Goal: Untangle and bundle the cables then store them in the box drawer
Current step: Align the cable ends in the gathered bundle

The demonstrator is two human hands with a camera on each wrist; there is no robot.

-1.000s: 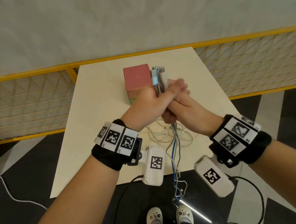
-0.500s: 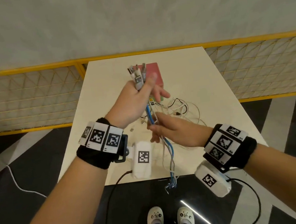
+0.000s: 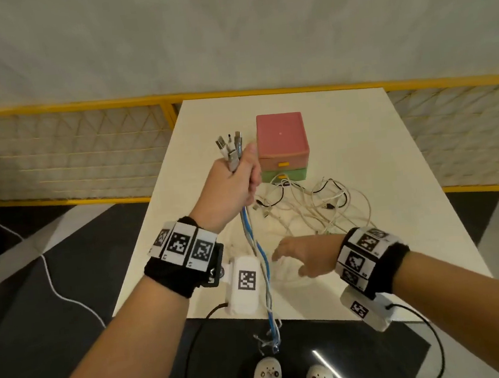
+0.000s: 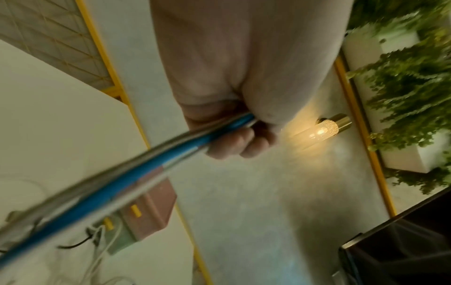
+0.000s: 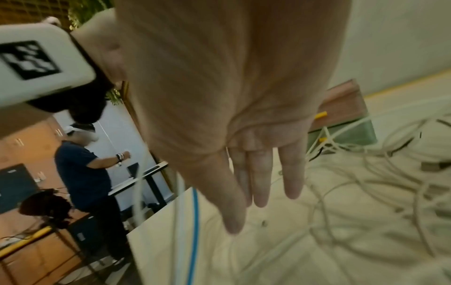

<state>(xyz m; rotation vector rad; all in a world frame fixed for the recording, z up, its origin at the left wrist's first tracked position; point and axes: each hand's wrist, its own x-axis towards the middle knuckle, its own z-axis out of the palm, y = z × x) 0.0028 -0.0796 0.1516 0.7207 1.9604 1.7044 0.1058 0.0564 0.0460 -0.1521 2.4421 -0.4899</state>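
Cables gathered at their plug ends, loose tangle waiting beside the box.

Left hand has its fingers curled tight round a cable bundle just below the plugs, left of the box; the strands hang limp past the tabletop edge. Right hand hovers with fingers straight and apart, holding nothing, nearer the person than the box. A cable tangle lies in front of the box's closed drawers. These cords look light, soft and springy, likely to snag; taking them near the stiff plugs should give the best control.
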